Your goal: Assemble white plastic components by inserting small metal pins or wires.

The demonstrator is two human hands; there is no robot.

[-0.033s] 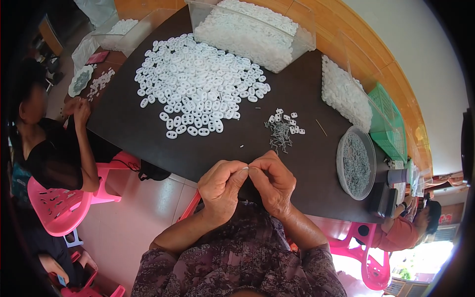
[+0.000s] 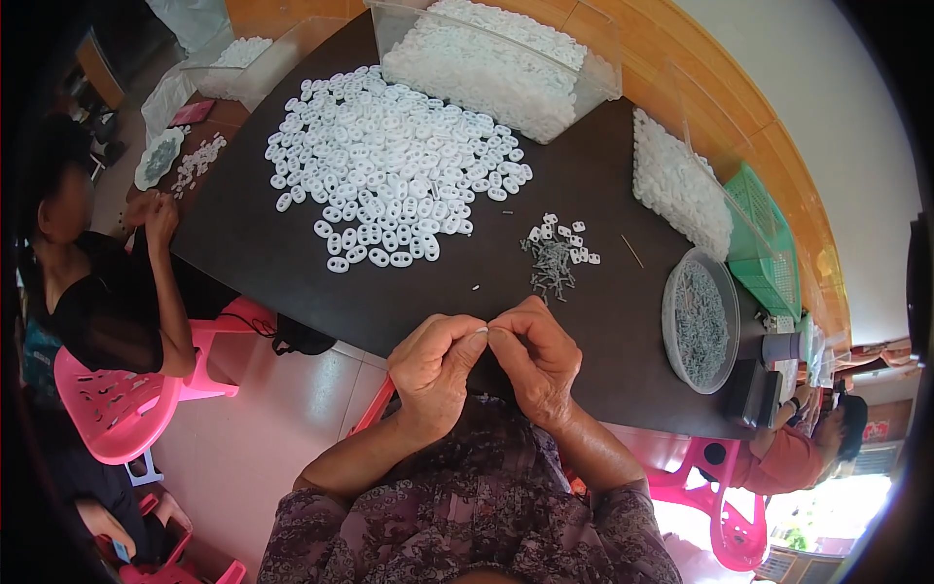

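Note:
My left hand [image 2: 431,378] and my right hand [image 2: 537,368] meet fingertip to fingertip just over the table's near edge. Both are closed in a pinch, thumbs against bent forefingers. A trace of white shows where they meet, too small and covered to name. Beyond them lies a small heap of grey screw-like pins [image 2: 553,268], with several small white two-holed pieces [image 2: 579,255] around its far and right sides. Farther left spreads a big pile of white oval two-holed pieces [image 2: 389,156].
A clear bin of white pieces [image 2: 486,68] and another white heap [image 2: 676,185] stand at the back. Right are a round tray of grey pins [image 2: 700,321], a green basket [image 2: 764,238] and a thin stick [image 2: 632,251]. Other people [image 2: 107,273] sit left and right.

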